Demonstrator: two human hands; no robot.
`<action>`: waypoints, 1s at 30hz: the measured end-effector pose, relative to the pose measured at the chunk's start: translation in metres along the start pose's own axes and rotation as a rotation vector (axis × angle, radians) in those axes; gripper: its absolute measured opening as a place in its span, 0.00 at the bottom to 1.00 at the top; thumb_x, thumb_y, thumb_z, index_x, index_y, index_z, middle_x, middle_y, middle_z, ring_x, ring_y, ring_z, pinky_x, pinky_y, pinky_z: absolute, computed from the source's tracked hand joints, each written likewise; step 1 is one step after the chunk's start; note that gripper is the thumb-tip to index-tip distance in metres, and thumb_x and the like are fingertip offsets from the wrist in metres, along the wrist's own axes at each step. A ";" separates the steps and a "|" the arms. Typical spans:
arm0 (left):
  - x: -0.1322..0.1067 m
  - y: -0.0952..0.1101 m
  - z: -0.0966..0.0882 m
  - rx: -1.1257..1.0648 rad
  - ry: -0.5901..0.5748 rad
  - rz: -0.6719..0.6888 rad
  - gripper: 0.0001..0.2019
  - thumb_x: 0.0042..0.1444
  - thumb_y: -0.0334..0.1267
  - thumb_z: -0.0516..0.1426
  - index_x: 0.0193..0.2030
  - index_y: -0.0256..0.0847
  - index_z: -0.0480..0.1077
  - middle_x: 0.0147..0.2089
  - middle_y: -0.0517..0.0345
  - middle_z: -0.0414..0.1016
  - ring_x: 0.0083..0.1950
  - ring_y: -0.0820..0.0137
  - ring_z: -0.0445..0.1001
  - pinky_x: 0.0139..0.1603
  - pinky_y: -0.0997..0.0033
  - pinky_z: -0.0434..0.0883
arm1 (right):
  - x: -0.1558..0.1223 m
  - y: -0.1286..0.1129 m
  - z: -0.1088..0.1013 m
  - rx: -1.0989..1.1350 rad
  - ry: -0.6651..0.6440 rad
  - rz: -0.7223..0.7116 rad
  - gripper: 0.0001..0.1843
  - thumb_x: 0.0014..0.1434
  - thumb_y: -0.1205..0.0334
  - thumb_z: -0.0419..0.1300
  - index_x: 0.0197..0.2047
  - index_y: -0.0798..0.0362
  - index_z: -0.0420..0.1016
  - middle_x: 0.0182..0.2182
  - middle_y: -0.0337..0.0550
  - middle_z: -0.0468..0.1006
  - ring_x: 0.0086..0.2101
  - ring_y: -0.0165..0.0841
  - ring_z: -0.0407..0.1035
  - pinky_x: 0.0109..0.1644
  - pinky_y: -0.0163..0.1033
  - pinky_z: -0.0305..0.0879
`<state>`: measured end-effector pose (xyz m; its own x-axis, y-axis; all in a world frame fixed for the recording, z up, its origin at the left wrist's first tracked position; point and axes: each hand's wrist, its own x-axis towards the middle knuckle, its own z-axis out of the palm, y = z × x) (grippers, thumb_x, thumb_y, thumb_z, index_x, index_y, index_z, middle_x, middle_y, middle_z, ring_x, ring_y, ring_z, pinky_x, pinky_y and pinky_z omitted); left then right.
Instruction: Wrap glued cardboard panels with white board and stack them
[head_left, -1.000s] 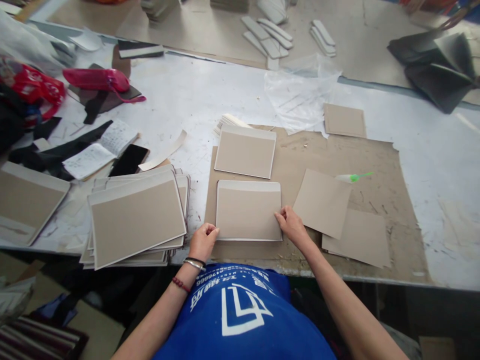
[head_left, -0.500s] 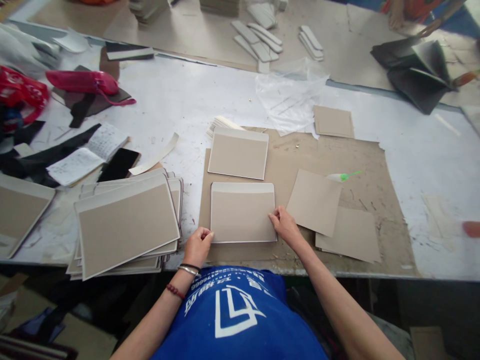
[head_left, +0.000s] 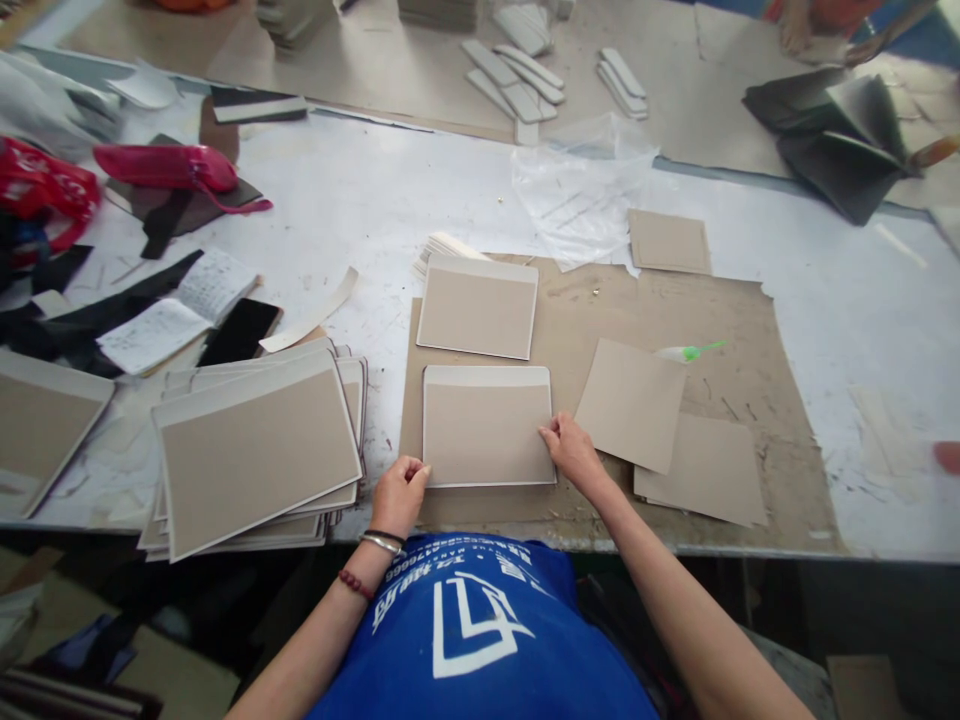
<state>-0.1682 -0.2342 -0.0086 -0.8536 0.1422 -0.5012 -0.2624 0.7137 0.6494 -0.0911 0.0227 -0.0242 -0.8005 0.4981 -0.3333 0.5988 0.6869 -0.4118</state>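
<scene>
A flat beige rectangular panel [head_left: 487,430] with a pale top strip, thin white border and rounded upper corners lies in front of me on a brown board sheet [head_left: 720,330]. My left hand [head_left: 401,492] pinches its lower left corner between thumb and fingers. At its right edge, my right hand [head_left: 570,446] grips the side the same way. Just beyond lies a similar smaller panel [head_left: 478,310], partly over a bundle of cream strips [head_left: 442,245]. Right of my right hand are overlapping plain beige sheets [head_left: 630,405], with a green-tipped applicator [head_left: 690,353] at their far edge.
Left of my hands stands an uneven stack of bordered panels [head_left: 259,450]. Behind it are a black phone [head_left: 240,332], an open notebook [head_left: 157,325] and a pink pouch [head_left: 169,167]. Clear plastic [head_left: 585,190] lies farther back. Another person's hands [head_left: 795,35] show at top right, near dark folded pieces [head_left: 840,150].
</scene>
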 end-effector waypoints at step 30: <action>-0.003 0.001 0.002 0.043 0.033 0.011 0.05 0.44 0.39 0.52 0.22 0.41 0.62 0.22 0.61 0.67 0.27 0.70 0.66 0.32 0.71 0.61 | 0.001 -0.002 -0.003 -0.012 -0.037 0.019 0.08 0.54 0.60 0.52 0.28 0.50 0.54 0.25 0.39 0.66 0.27 0.32 0.62 0.32 0.35 0.54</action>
<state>-0.1651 -0.2324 -0.0083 -0.8711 0.1276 -0.4743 -0.2340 0.7412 0.6292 -0.0933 0.0229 -0.0214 -0.7873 0.4917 -0.3721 0.6137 0.6835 -0.3952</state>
